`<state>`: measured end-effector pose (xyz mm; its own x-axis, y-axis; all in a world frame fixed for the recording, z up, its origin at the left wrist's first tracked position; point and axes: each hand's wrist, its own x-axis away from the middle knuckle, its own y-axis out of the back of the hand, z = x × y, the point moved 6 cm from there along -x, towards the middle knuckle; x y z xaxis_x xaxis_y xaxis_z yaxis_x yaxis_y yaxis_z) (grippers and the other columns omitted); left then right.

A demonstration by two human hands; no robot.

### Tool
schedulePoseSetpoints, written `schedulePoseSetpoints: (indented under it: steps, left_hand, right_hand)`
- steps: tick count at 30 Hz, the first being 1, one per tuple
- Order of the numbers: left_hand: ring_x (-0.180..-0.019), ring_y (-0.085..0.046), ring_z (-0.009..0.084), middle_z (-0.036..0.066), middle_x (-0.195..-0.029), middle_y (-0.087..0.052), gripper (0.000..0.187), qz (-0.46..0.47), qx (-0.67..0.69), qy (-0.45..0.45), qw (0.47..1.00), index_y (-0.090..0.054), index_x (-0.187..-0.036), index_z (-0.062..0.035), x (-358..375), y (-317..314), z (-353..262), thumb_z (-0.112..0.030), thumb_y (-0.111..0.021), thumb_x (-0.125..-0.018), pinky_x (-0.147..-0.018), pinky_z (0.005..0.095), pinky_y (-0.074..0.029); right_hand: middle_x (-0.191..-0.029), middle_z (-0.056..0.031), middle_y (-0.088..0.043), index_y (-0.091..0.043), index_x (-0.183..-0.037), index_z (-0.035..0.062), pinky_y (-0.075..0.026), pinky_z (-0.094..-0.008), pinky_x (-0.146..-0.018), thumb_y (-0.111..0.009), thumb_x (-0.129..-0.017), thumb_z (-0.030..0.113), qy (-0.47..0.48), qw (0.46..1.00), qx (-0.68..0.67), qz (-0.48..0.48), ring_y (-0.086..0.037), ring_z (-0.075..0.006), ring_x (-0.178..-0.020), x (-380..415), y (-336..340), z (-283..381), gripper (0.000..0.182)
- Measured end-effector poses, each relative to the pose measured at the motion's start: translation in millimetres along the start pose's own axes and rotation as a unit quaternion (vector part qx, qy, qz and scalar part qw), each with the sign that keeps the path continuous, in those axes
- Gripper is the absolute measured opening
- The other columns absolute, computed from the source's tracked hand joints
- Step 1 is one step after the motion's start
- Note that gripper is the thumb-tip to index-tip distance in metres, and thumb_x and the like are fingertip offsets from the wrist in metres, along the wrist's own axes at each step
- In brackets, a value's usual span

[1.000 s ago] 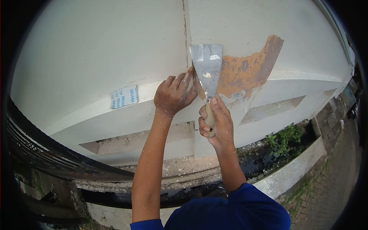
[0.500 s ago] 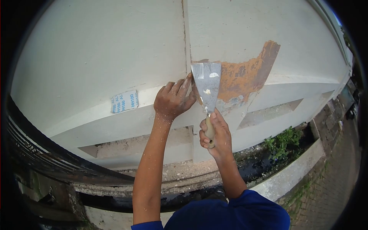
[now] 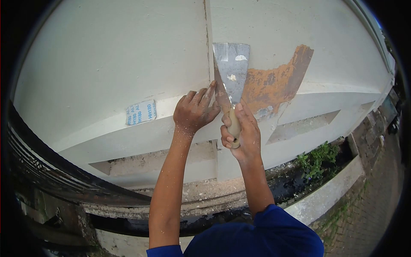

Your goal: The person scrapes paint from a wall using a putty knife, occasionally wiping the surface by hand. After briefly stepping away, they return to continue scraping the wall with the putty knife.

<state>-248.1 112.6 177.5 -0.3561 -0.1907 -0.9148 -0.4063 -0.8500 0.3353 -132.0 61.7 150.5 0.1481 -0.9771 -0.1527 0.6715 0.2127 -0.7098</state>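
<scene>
My right hand [image 3: 242, 132] is closed around the pale handle of a putty knife [image 3: 234, 70]. Its wide, paint-spotted metal blade points up and lies over the white wall [image 3: 145, 51], with its left corner beside the vertical groove [image 3: 209, 47]. Part of the scraped patch [image 3: 272, 83], brown and orange, is hidden behind the blade. My left hand [image 3: 195, 109] rests on the wall just left of the knife, fingers stretched out and dusted white. The index fingertip touches near the groove's edge.
A piece of sandpaper [image 3: 141, 112] with blue print sits on the wall's ledge at left. Below run recessed openings [image 3: 304, 126] and a dark drain channel [image 3: 291, 186] with a green plant [image 3: 319, 160]. A black metal railing [image 3: 64, 171] curves along the lower left.
My right hand has pushed the putty knife upward along the wall, so its blade edge is now above the scraped patch's top edge. My left hand has stayed nearly in place.
</scene>
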Motion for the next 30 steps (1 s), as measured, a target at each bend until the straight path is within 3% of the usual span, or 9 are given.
schedulePoseSetpoints:
  steps: [11, 16, 23, 26, 30]
  left_hand:
    - [-0.064, -0.062, 0.0166, 0.006, -0.084, -0.069, 0.054, 0.005, -0.002, -0.003, 1.0, -0.063, -0.121, -0.0094, 1.5, -1.6, -2.6, -0.028, -0.07, -0.071, -0.054, 0.0269, -0.051]
    - [-0.064, -0.062, 0.0163, 0.006, -0.085, -0.069, 0.054, -0.004, -0.015, -0.012, 1.0, -0.063, -0.121, -0.0091, -0.8, -0.4, -1.7, -0.028, -0.07, -0.071, -0.054, 0.0262, -0.05]
    - [-0.062, -0.061, 0.0156, 0.005, -0.083, -0.069, 0.053, 0.01, -0.013, -0.003, 1.0, -0.062, -0.121, -0.0094, -1.0, -1.1, -1.5, -0.028, -0.068, -0.072, -0.053, 0.0254, -0.05]
    - [-0.061, -0.063, 0.0208, 0.01, -0.077, -0.068, 0.056, -0.001, -0.002, -0.023, 1.0, -0.061, -0.12, -0.0025, -3.5, 1.7, -3.4, -0.029, -0.072, -0.072, -0.052, 0.0285, -0.05]
    - [-0.061, -0.064, 0.0208, 0.01, -0.077, -0.068, 0.057, 0.01, 0.001, -0.02, 1.0, -0.061, -0.12, -0.0026, -2.4, 0.9, -3.9, -0.028, -0.072, -0.071, -0.052, 0.0289, -0.05]
  right_hand:
    - [-0.072, -0.0018, -0.05, -0.04, -0.138, 0.0102, -0.035, -0.0208, -0.035, -0.041, -0.101, 0.026, -0.01, 1.0, 0.02, -0.002, -0.043, -0.0079, -0.042, 12.2, 19.1, -7.2, 0.04]
    - [-0.072, -0.0042, -0.049, -0.036, -0.135, 0.0095, -0.033, -0.0216, -0.032, -0.04, -0.101, 0.029, -0.036, 0.999, 0.038, -0.005, -0.042, -0.0095, -0.04, 21.6, 65.4, -36.2, 0.04]
    - [-0.071, -0.0025, -0.05, -0.038, -0.139, 0.0101, -0.034, -0.021, -0.034, -0.044, -0.1, 0.025, -0.034, 0.999, -0.012, -0.008, -0.043, -0.0081, -0.041, 14.5, 40.0, -16.4, 0.042]
    - [-0.071, -0.0023, -0.05, -0.039, -0.139, 0.0104, -0.034, -0.0206, -0.033, -0.045, -0.1, 0.026, -0.028, 1.0, -0.004, -0.011, -0.043, -0.0077, -0.041, 17.3, 52.6, -23.5, 0.042]
    - [-0.07, -0.0017, -0.05, -0.04, -0.137, 0.0103, -0.033, -0.02, -0.034, -0.045, -0.1, 0.027, -0.019, 0.999, 0.017, -0.022, -0.043, -0.007, -0.041, 20.6, 44.4, -13.9, 0.041]
